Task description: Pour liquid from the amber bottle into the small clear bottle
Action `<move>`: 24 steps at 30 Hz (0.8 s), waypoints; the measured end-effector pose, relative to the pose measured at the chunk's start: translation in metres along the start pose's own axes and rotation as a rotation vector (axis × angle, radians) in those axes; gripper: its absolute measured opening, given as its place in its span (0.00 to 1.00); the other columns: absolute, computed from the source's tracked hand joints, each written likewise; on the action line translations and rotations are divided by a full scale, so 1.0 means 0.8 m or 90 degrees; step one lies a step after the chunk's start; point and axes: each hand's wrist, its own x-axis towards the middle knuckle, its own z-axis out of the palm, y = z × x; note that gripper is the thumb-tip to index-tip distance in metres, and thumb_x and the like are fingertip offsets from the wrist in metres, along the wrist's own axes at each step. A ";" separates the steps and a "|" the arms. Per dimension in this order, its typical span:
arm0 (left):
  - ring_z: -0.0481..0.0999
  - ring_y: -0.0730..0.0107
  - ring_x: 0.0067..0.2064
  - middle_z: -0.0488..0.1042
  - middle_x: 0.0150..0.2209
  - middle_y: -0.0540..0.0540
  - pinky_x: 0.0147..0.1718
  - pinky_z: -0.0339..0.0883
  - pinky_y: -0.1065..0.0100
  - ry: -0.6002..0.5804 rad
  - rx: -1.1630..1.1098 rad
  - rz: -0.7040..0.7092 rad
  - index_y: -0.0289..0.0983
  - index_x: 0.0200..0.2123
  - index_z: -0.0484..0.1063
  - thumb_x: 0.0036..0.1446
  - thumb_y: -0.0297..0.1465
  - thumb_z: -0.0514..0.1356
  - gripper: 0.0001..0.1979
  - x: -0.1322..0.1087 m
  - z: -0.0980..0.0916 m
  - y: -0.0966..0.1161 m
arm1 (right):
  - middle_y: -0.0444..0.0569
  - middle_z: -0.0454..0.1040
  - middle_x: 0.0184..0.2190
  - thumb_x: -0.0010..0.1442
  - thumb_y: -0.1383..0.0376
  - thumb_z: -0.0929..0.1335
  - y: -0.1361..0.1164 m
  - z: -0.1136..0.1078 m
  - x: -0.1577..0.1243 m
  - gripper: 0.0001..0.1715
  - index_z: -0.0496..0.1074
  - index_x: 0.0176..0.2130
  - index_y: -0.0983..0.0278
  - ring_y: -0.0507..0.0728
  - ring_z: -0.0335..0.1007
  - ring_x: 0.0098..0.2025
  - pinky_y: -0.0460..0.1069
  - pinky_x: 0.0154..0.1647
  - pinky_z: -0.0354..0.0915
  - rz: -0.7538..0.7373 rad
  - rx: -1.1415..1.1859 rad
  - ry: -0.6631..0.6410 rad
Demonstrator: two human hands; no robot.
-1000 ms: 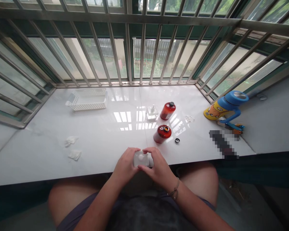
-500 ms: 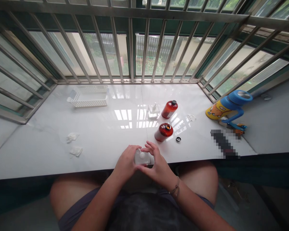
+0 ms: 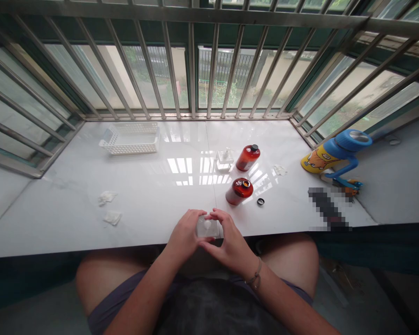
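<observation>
1. A seated person's left hand [image 3: 184, 234] and right hand [image 3: 231, 243] meet over the near edge of a glossy white tabletop [image 3: 153, 195]. Both are closed around a small clear container [image 3: 206, 226].
2. The fingers [image 3: 192, 215] of each hand curl inward and pinch the container's sides, the left hand on its left and the right hand on its right. A pale round spot shows on its upper face.
3. Just beyond the right hand stands an uncapped red bottle [image 3: 239, 191]. A small black cap [image 3: 260, 201] lies on the tabletop just to its right.
4. Farther back, a second red bottle [image 3: 247, 157], its black cap on, stands beside a small clear pump bottle [image 3: 225, 159].
5. A white slotted basket [image 3: 131, 138] sits at far left. Two crumpled white wipes [image 3: 106, 198] lie on the left, well apart from the hands.
6. A blue-and-yellow water bottle [image 3: 335, 151] stands at the right edge, in front of the window bars [image 3: 192, 60].
</observation>
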 end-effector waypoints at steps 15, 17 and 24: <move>0.81 0.48 0.54 0.80 0.52 0.44 0.54 0.77 0.48 0.002 0.015 0.003 0.43 0.54 0.72 0.49 0.30 0.79 0.30 0.001 -0.001 0.003 | 0.58 0.72 0.61 0.59 0.63 0.80 -0.005 0.003 -0.001 0.52 0.53 0.71 0.55 0.67 0.72 0.65 0.66 0.69 0.71 0.033 0.040 -0.002; 0.81 0.49 0.54 0.80 0.52 0.44 0.54 0.77 0.48 -0.001 0.012 0.004 0.43 0.54 0.72 0.50 0.30 0.78 0.30 0.000 -0.002 0.004 | 0.59 0.70 0.64 0.59 0.62 0.80 -0.005 0.004 -0.002 0.53 0.53 0.71 0.55 0.68 0.70 0.68 0.67 0.71 0.68 0.031 0.041 -0.006; 0.82 0.48 0.53 0.80 0.52 0.42 0.55 0.77 0.47 0.013 0.014 0.024 0.43 0.55 0.72 0.53 0.31 0.75 0.27 0.000 -0.001 0.000 | 0.57 0.73 0.61 0.58 0.61 0.80 -0.002 0.003 -0.001 0.54 0.53 0.71 0.56 0.66 0.73 0.66 0.65 0.71 0.68 0.094 0.078 -0.003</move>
